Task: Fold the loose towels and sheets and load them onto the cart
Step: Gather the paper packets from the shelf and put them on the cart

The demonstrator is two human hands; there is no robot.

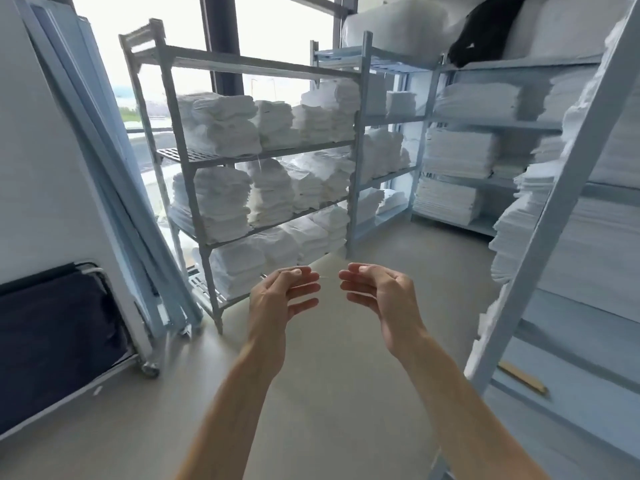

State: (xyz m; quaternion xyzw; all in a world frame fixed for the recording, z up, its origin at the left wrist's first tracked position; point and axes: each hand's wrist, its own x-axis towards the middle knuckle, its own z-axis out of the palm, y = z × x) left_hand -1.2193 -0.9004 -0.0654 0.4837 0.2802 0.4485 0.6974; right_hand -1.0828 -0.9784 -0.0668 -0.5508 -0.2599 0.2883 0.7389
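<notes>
White folded towels (221,124) and sheets filled the grey slatted metal shelving rack (263,152) by the window, stack beside stack on its lower three tiers, while no loose linen could be seen anywhere; the dark fabric-sided cart on castors (59,341) stood at the far left, well apart from both hands. The left hand (282,296) and the right hand (377,291) were raised in front of the body over the bare beige floor (346,393), palms turned toward each other, fingers loosely curled. A faint thin line, perhaps a thread, seemed to run between the two hands; whether the left thumb and forefinger pinched it could not be told, and the right hand appeared to hold nothing. Judged from this, no folding was under way, and the sensible step would be to find a loose piece, take it by two corners with hands spread wide, and keep its edges off the floor while bringing them together. Long pale blue frame sections (114,188) leaned against the wall between rack and cart and would narrow the way to the cart. More white stacks sat on the pale blue shelves (485,123) at the back and right, with a black bag (485,32) wedged among bulky white bundles on top; the slanted upright (561,209) at the right stood near the right forearm.
</notes>
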